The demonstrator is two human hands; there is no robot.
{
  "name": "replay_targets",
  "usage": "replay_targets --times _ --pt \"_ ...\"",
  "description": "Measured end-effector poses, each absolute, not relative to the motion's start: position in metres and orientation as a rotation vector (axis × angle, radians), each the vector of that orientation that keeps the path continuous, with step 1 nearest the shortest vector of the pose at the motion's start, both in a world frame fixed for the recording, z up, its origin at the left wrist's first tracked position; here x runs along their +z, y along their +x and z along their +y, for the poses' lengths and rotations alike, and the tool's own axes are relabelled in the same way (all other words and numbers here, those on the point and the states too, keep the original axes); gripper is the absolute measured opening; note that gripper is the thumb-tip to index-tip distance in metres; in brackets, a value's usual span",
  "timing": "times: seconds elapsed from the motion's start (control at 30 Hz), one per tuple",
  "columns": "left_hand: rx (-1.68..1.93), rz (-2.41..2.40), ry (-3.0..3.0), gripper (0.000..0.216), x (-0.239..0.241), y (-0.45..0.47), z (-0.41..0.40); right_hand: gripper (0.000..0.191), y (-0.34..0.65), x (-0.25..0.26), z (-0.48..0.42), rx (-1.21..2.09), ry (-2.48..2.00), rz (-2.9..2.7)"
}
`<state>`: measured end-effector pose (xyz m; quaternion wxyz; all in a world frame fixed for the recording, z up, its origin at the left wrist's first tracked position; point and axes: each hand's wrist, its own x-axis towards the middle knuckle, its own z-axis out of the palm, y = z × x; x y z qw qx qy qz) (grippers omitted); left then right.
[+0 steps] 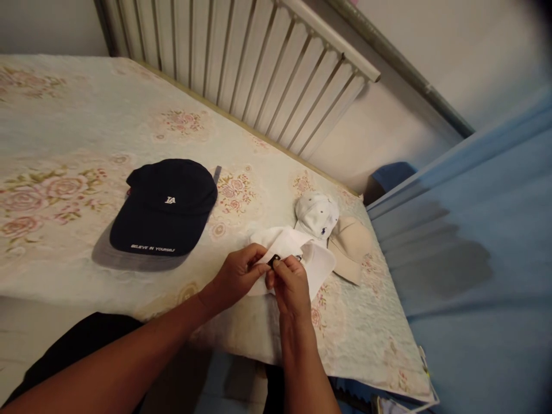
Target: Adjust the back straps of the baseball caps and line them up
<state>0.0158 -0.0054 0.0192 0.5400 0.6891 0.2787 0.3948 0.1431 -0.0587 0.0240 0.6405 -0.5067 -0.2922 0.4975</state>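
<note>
A white baseball cap (319, 265) lies under my two hands near the front edge of the bed, its brim pointing right. My left hand (241, 273) pinches the cap's cloth beside a small black piece (273, 261), which looks like a strap buckle. Close against it, my right hand (292, 283) has thumb and fingers closed on this black piece. My fingers hide part of it and of the cap's back. Just beyond sits a pale cap (317, 213) with a small dark emblem, and a beige cap (350, 244) rests to its right.
A navy cap (170, 201) with white lettering sits on the flowered bedcover (86, 132) to the left. Behind runs a slatted white headboard or rail (241, 63). A blue curtain (474, 241) hangs along the right side.
</note>
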Motion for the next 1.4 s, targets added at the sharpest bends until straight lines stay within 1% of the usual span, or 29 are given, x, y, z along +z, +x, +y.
replay_targets --times 0.17,0.33,0.5,0.57,0.8,0.97,1.03,1.17,1.3,1.4 --pt "0.930 0.635 1.524 0.014 0.017 0.017 -0.004 0.020 0.144 0.027 -0.062 1.133 -1.178 -0.820" --pt "0.934 0.630 1.494 0.015 0.016 0.017 -0.003 0.023 0.143 0.027 -0.063 1.065 -1.249 -0.884" --pt "0.933 0.666 1.517 0.016 0.013 0.016 -0.003 0.018 0.145 0.026 -0.063 0.915 -1.393 -0.911" --pt "0.938 0.663 1.522 0.017 0.011 0.016 -0.003 0.018 0.145 0.027 -0.063 0.904 -1.402 -0.917" --pt "0.930 0.595 1.422 0.017 0.014 0.016 -0.005 0.019 0.143 0.029 -0.062 1.042 -1.290 -0.819" --pt "0.817 0.443 1.254 0.018 0.022 0.013 -0.007 0.021 0.145 0.034 -0.061 1.178 -1.179 -0.669" --pt "0.780 0.461 1.195 0.020 0.025 0.011 -0.007 0.022 0.147 0.035 -0.062 1.227 -1.141 -0.627" --pt "0.720 0.550 1.109 0.025 0.031 0.008 -0.007 0.029 0.151 0.037 -0.063 1.315 -1.048 -0.564" --pt "0.685 0.597 1.201 0.028 0.032 0.007 -0.007 0.033 0.154 0.039 -0.063 1.416 -0.973 -0.573" --pt "0.743 0.617 1.346 0.023 0.029 0.008 -0.008 0.035 0.154 0.039 -0.062 1.424 -0.959 -0.561"
